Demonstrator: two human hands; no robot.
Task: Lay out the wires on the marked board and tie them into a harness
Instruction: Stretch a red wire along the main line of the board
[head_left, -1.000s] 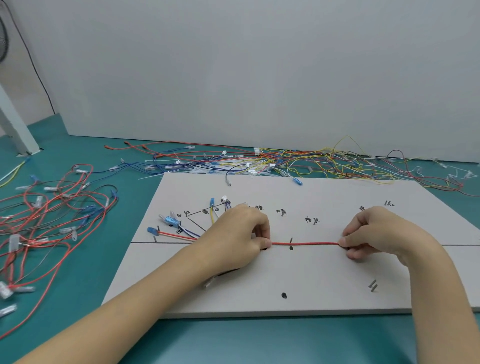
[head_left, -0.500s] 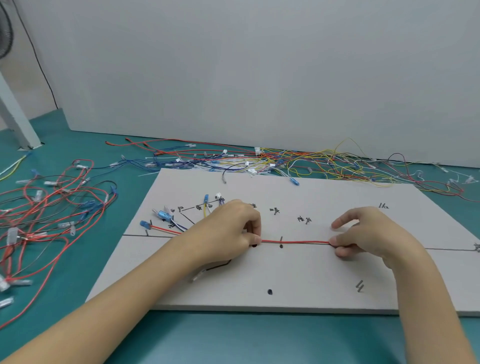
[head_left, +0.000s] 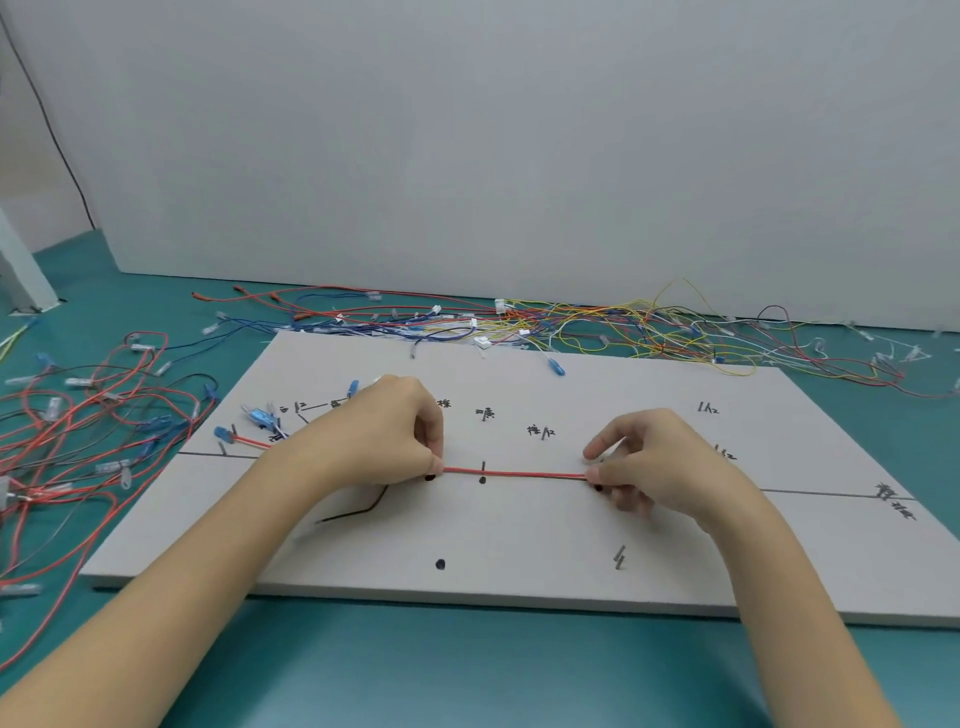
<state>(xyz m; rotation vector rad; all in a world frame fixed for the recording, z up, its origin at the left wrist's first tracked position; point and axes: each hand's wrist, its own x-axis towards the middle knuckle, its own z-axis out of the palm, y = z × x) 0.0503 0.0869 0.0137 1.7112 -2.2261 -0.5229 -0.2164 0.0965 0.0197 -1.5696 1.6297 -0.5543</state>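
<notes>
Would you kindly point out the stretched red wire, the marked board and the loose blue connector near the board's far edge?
red wire (head_left: 514, 473), head view, middle of the taut span between the hands.
marked board (head_left: 519, 530), head view, bare grey surface.
blue connector (head_left: 557, 368), head view, its blue body.

A teal table top (head_left: 467, 670) is carrying a pale grey marked board (head_left: 519, 525), which is lying flat near the front edge. A tangle of mostly red wires with clear and blue connectors (head_left: 78, 431) is sprawling on the table just left of the board. A long, mixed heap of red, blue and yellow wires (head_left: 597, 327) is stretching along the table behind the board, its near strands touching the board's far edge.
</notes>
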